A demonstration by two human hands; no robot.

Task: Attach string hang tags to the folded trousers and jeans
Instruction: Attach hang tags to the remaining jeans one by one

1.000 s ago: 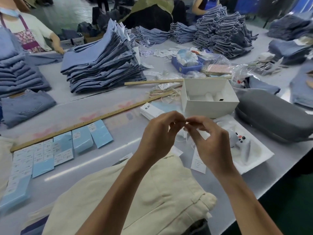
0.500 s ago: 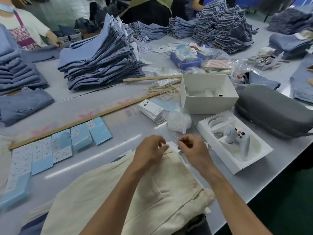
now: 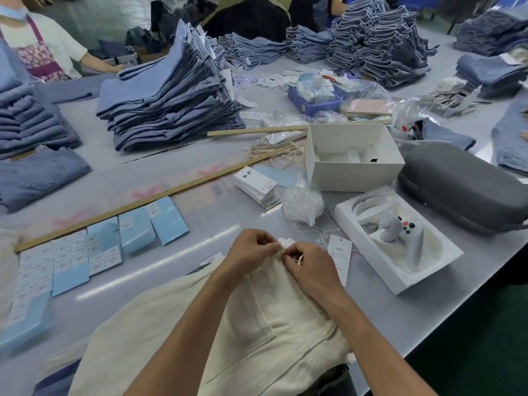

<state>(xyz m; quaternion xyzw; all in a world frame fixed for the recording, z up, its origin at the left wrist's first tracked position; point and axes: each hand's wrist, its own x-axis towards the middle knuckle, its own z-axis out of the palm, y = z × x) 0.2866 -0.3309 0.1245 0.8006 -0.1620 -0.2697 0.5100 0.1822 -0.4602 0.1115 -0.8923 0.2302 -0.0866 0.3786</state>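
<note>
Left hand (image 3: 251,250) and right hand (image 3: 310,265), fingers curled, pinch the waistband edge of cream folded trousers (image 3: 257,324) lying on the grey table (image 3: 200,224), a white hang tag (image 3: 338,257) just beside the right hand, stacked jeans (image 3: 171,95) behind.

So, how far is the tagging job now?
Done: the tall jeans stack already shows tags along its edge. In hand: both hands, left and right, pinch at the waistband of the cream trousers, a tag beside them. Left: whether its string is tied is hidden; more tags wait.
</note>
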